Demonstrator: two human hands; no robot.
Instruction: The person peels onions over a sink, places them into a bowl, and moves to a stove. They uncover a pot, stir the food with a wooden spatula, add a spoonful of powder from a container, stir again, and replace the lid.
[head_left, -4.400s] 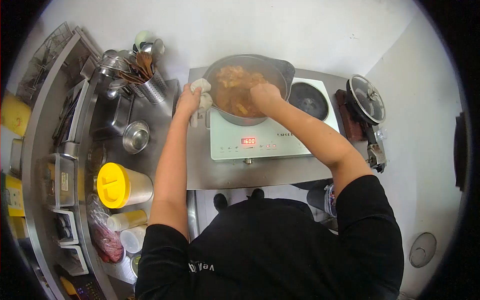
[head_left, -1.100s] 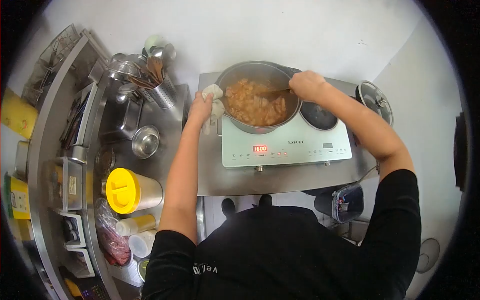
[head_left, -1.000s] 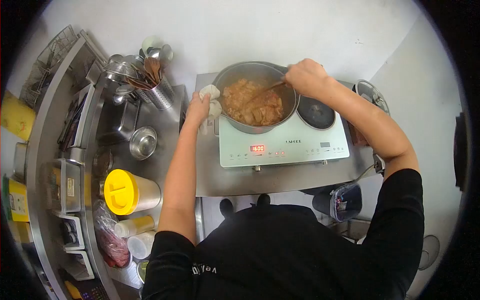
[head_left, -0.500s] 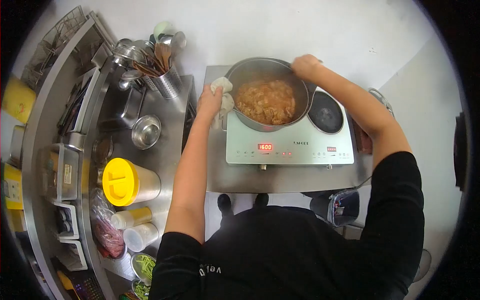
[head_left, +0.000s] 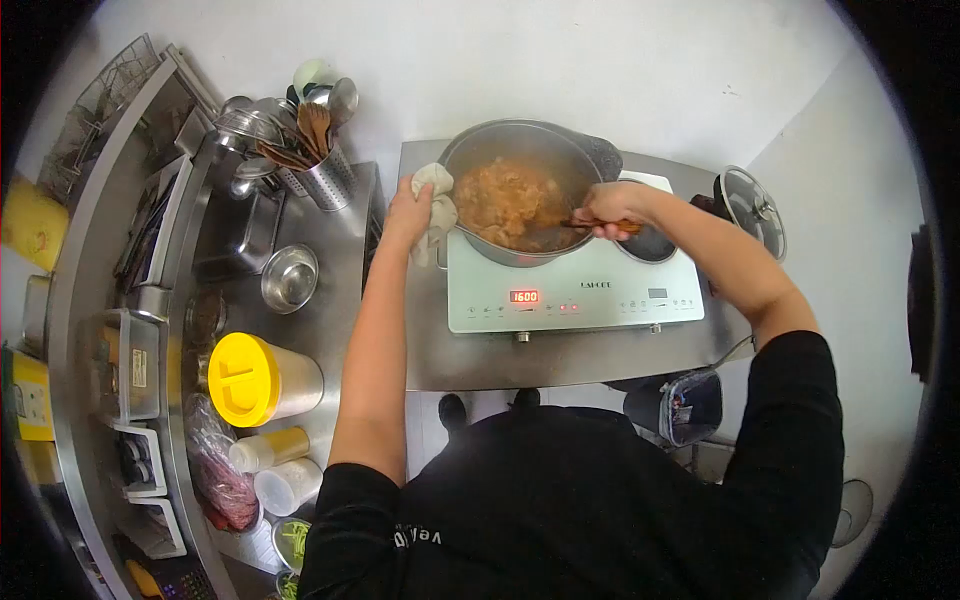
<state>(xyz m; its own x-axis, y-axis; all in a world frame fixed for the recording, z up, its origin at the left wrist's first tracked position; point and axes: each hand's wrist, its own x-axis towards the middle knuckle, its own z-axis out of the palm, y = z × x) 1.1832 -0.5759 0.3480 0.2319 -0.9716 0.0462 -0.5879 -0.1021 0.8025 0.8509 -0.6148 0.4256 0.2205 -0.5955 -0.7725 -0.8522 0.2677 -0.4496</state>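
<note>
A deep grey pot (head_left: 522, 257) stands on the left burner of a pale two-burner cooktop (head_left: 570, 305), with steaming chunky food in reddish-brown sauce (head_left: 503, 200) inside. At the pot's left side, my left hand (head_left: 407, 212) is closed on a folded cream cloth (head_left: 437, 205), which presses against the rim; the handle there is hidden. My right hand (head_left: 610, 207), over the right rim, grips a wooden-handled stirring utensil (head_left: 628, 227). Its far end dips into the food, so its shape cannot be made out.
The right burner (head_left: 650, 245) is partly beneath my right hand. A glass lid (head_left: 752, 212) leans behind the cooktop's right end. Left, the steel counter holds a utensil holder (head_left: 327, 185), a metal bowl (head_left: 290, 279) and a yellow-lidded container (head_left: 245, 380). A bin (head_left: 690, 408) stands below.
My right hand has come from the pot's far right rim toward me, and the utensil handle now shows. The food is heaped more to the left. My left hand stays at the cloth.
</note>
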